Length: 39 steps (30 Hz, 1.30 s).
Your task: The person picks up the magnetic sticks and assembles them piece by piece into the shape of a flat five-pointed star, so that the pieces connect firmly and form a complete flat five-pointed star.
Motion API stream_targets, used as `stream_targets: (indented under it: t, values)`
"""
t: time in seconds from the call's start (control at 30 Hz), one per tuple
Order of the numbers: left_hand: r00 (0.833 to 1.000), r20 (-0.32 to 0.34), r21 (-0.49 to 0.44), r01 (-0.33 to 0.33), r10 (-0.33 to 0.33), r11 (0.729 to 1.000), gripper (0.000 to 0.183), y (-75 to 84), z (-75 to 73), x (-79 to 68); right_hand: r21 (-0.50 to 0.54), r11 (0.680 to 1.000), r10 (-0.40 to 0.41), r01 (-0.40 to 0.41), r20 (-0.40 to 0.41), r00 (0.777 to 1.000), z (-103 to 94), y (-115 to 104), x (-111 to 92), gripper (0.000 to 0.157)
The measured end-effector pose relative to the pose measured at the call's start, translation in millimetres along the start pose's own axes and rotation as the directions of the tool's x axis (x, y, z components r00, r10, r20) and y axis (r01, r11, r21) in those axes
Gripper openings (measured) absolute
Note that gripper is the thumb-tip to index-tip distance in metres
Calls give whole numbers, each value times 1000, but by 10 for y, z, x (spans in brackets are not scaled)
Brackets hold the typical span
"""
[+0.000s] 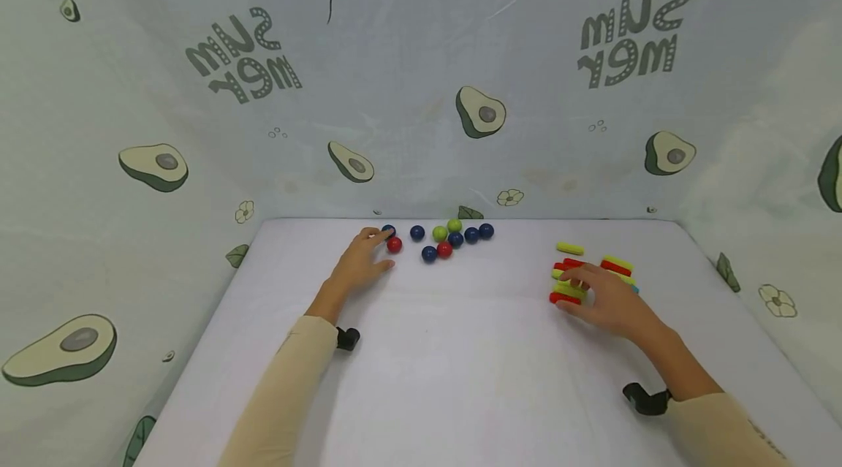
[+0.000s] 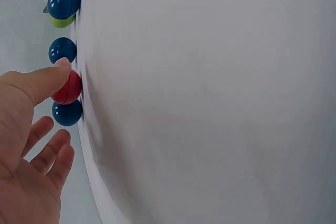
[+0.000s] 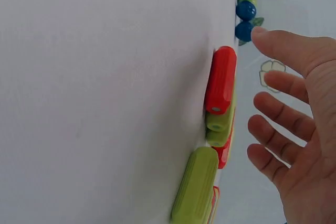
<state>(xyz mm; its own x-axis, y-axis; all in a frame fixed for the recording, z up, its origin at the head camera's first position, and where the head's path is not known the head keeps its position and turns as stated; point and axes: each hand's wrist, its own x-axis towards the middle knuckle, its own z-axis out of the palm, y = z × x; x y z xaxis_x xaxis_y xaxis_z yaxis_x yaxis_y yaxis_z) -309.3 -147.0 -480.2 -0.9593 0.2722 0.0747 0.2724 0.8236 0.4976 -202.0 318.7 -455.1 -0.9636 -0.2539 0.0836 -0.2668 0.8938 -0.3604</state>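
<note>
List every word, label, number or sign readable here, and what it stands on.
"SUM / MER", mirrored: backdrop, upper left, head view.
"SUM / MER", mirrored: backdrop, upper right.
Right sleeve: small dark marking, too small to read.
Balls and sticks: none readable.

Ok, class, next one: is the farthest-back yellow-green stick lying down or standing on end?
Lying down: in the head view, the yellow-green stick stretches sideways along the white table, not upward.
</note>
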Motion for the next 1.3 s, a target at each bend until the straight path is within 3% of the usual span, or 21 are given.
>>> stream_targets:
  t: [0.17,0.37,0.53,0.67,0.8,0.93,1.17,1.3]
  values:
    - [1000,-3,-8,-31,31,999,61,26,77,32,-33,999,21,-20,14,1000,82,-12,-41,50]
    - [1000,-8,-68,-11,10,998,54,23,121,5,-37,999,27,-26,34,999,164,-19,-119,46]
    - [998,-60,-126,8,-16,992,37,35,137,-3,-3,1000,11,-11,-15,1000,213,-25,-122,38]
    - [997,-71,-128,8,-17,992,38,45,125,-22,-1,1000,-5,5,-45,999,240,-48,-108,33]
    - [998,-64,-119,-9,1,993,40,64,125,-145,3,999,-41,41,-53,998,268,-114,-105,28]
    - [998,-57,-189,-11,0,982,34,119,147,-295,48,996,-71,72,-35,997,311,-206,-79,27]
    - [998,-8,-261,-58,58,964,43,209,276,-477,88,993,-74,74,3,997,439,-379,41,31]
    - [996,8,-308,-83,90,948,38,291,355,-560,121,988,-96,95,4,995,517,-523,131,29]
